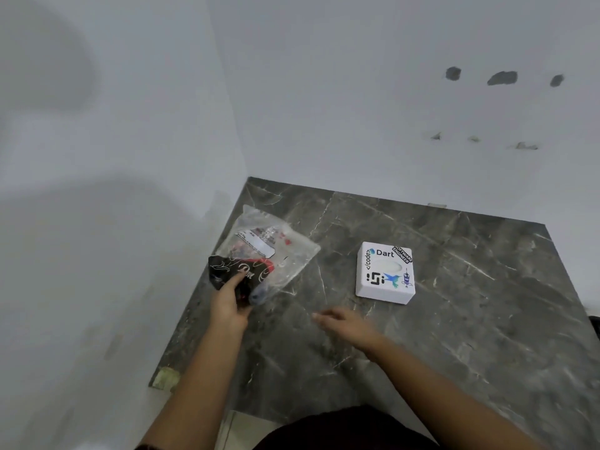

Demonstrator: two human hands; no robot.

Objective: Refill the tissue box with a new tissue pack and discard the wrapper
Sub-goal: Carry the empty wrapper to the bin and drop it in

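Note:
A white square tissue box (385, 273) with stickers on its lid stands on the dark marble counter (454, 303), lid closed. At the counter's left side lies a clear plastic bag (276, 248) with printed labels and small items inside. My left hand (231, 298) grips a crumpled black wrapper with white lettering (238, 274) at the bag's near end. My right hand (344, 323) hovers above the counter between the bag and the box, fingers spread and blurred, holding nothing.
White walls meet in a corner behind the counter's left end. The right wall has a few dark holes (501, 77). The counter's near left corner (167, 378) is chipped and pale.

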